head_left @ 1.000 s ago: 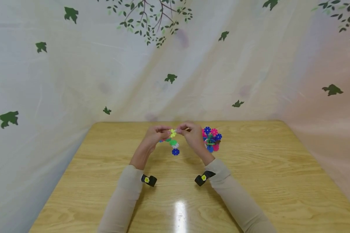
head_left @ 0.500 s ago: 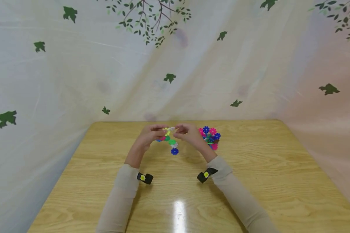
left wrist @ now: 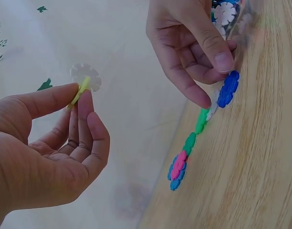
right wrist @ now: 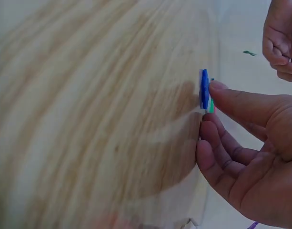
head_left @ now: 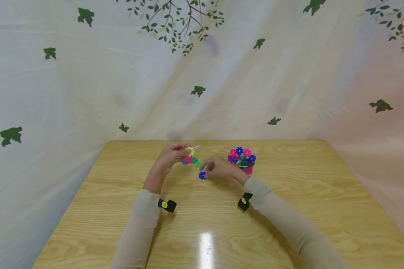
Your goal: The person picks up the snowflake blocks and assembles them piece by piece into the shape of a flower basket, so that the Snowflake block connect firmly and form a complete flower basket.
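Observation:
My left hand (head_left: 166, 158) pinches a yellow flower-shaped disc (left wrist: 80, 91) between thumb and fingers, raised over the far part of the table. A translucent white flower disc (left wrist: 94, 81) is joined to its edge and sticks out beyond the fingertips. On the table lies a row of linked discs: blue (left wrist: 229, 89), white (left wrist: 212, 109), light green (left wrist: 201, 120), dark green (left wrist: 189, 142), pink (left wrist: 178, 165) and another blue. My right hand (head_left: 220, 167) is at the near end of that row, thumb tip by the blue disc and index fingertip by the white one, with a gap between them.
A pile of flower discs (head_left: 242, 160) in pink, blue, green and brown sits right of the row, just beyond my right wrist. The wooden table (head_left: 289, 209) ends at a pale curtain (head_left: 148, 93) printed with leaves. Each wrist carries a black strap.
Both hands were together at the yellow and white discs. The right hand has let go and moved down toward me to the row's near end; the left keeps its pair, slightly further left.

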A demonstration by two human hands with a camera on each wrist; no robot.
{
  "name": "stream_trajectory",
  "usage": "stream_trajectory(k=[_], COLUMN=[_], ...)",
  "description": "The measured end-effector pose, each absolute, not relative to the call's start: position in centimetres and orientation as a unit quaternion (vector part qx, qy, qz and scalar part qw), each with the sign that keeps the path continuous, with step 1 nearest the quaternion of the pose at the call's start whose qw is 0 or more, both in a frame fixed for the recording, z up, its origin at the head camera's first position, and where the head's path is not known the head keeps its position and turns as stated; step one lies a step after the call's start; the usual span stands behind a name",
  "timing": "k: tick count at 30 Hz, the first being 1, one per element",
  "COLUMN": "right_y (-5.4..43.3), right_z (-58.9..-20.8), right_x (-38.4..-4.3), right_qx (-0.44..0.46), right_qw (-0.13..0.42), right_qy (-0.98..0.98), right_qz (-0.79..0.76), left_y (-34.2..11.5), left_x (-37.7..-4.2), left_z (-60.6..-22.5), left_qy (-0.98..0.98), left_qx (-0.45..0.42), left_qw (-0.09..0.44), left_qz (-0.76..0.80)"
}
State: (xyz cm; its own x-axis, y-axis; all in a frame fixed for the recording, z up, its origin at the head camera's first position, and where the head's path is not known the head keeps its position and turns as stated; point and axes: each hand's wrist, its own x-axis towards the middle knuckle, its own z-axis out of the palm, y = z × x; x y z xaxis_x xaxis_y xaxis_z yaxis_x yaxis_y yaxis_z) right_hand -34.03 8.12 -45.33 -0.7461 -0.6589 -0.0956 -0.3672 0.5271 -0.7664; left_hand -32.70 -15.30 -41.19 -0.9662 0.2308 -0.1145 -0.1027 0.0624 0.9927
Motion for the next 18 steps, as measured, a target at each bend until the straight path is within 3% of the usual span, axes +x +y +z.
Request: stream_trajectory(k=[18], right_y=[8.44], right_z=[-45.45], right_x=[-33.62], right_qx=[-0.343], right_qw=[0.209], right_qy=[0.845], right_qz=[-0.354], left_y=[-15.51], left_x=[-32.78], left_z=[-41.54], left_qy=[0.726], left_qx=[0.039], left_qw=[0.131], left_qz=[0.674])
